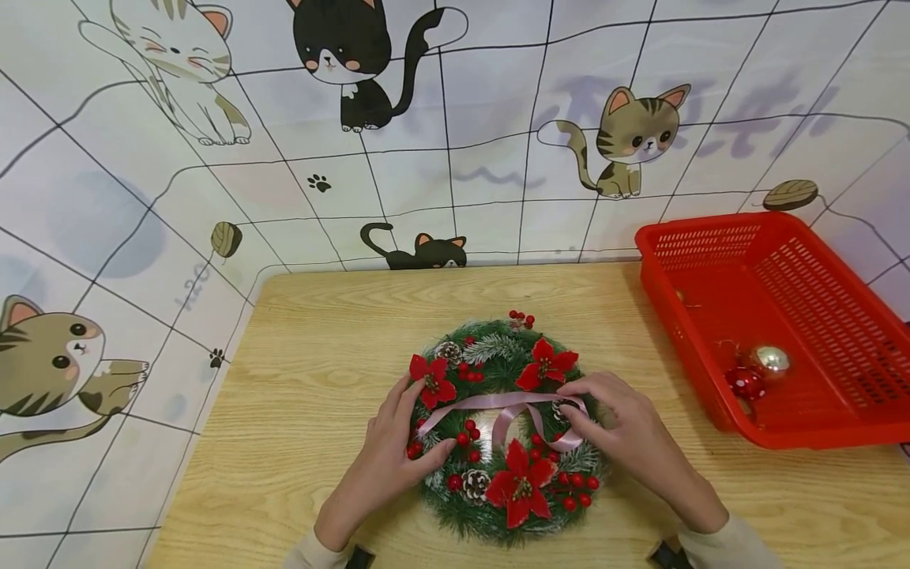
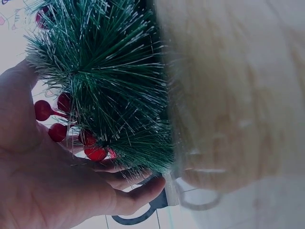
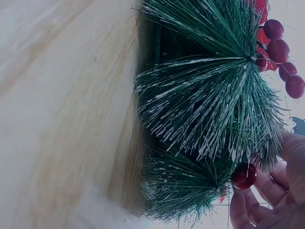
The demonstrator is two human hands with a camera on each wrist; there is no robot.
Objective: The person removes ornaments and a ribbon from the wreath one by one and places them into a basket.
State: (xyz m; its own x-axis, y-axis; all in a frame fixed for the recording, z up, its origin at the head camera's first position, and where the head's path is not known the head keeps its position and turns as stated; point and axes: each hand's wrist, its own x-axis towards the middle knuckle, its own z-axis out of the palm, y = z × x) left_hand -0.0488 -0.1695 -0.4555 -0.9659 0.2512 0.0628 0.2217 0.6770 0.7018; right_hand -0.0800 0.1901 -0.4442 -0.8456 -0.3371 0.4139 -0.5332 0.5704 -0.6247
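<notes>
A round green Christmas wreath (image 1: 490, 348) lies on the table, dressed with red flowers, berries and pinecones. Loosely draped across its middle is a pink ribbon (image 1: 483, 401), looped at the right. My left hand (image 1: 387, 450) holds the wreath's left side, thumb over the ring near berries and fingers by a red flower. In the left wrist view those fingers curve past the berries (image 2: 57, 132) at the rim. At the wreath's right side, my right hand (image 1: 626, 423) has thumb and forefinger on either side of the ribbon, beside a pinecone. The exact contact there is partly hidden.
A red plastic basket (image 1: 693, 348) stands at the right, holding a silver ball (image 1: 771, 359) and a red dotted ball (image 1: 745, 382). Behind the wooden table (image 1: 313, 340) hangs a white cloth (image 1: 490, 174) printed with cats and grid lines.
</notes>
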